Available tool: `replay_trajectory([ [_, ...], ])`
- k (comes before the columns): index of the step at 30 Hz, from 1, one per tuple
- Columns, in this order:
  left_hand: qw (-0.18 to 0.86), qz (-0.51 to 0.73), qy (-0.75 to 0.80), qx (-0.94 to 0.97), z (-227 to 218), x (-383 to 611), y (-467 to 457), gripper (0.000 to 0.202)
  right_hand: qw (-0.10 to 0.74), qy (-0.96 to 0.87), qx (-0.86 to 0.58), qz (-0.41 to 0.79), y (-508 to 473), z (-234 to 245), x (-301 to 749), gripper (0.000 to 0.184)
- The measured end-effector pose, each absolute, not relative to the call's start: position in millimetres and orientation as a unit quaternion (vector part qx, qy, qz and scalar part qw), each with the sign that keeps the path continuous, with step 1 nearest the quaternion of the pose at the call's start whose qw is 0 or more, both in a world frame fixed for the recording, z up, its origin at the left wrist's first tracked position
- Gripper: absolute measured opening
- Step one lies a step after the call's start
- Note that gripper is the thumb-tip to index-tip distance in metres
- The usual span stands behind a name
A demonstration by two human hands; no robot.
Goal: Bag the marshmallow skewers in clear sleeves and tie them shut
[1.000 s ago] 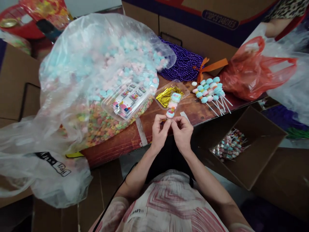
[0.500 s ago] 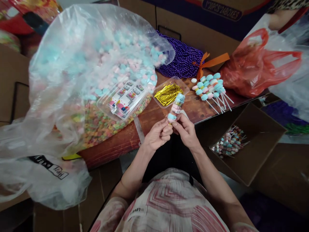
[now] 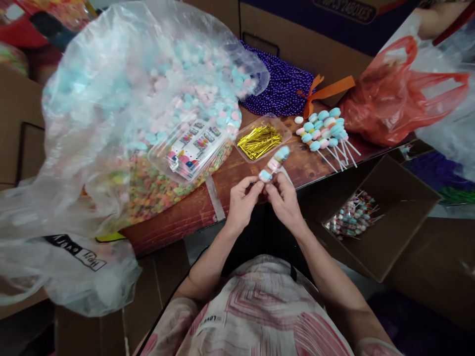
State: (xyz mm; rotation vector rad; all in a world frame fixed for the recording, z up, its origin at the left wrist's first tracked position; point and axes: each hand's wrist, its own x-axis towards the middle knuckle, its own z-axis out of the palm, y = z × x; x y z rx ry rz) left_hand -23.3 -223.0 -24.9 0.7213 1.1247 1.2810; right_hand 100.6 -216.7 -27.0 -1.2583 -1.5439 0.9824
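Observation:
A wrapped candy skewer of blue and pink pieces sticks up between both hands, tilted to the right. My left hand pinches its lower end with closed fingers. Pressed against it from the right, my right hand is also closed on that lower end. Just beyond lies a clear tray of gold twist ties. To the left a clear tray of printed sleeves rests against a large clear bag of candy. Unwrapped candy skewers lie on the wooden table at the right.
An open cardboard box with finished wrapped skewers stands low at the right. Purple beads with an orange ribbon and a red plastic bag lie at the back. Cardboard cartons line the rear and left. Another person's arm shows at the top right corner.
The skewer has tipped from nearly upright to leaning right, and both hands have shifted their pinch at its lower end. The view has drifted slightly.

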Motion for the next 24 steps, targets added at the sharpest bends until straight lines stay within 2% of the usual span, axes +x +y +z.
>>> replay_trajectory([
  [3,0.707,0.532,0.436,0.164,-20,-25,-216,0.027,0.464,-0.691,-0.491,0.260,-221,-29,100,0.017],
  [6,0.745,0.521,0.408,0.084,-15,-26,-212,0.023,0.469,-0.751,-0.450,0.119,-220,-33,102,0.028],
  [12,0.785,0.480,0.391,0.022,-7,-23,-216,0.013,0.471,-0.781,-0.410,-0.006,-213,-42,106,0.019],
  [16,0.788,0.486,0.375,0.038,-8,-17,-218,0.016,0.482,-0.744,-0.463,0.010,-214,-42,100,0.015],
  [19,0.792,0.492,0.351,0.083,-14,-14,-214,0.017,0.493,-0.703,-0.503,0.100,-220,-36,96,0.016],
  [22,0.776,0.506,0.341,0.160,-14,-18,-211,0.038,0.492,-0.662,-0.513,0.238,-227,-21,101,0.015],
  [24,0.723,0.534,0.372,0.232,-9,-21,-214,0.046,0.486,-0.636,-0.522,0.295,-230,-9,108,0.015],
])
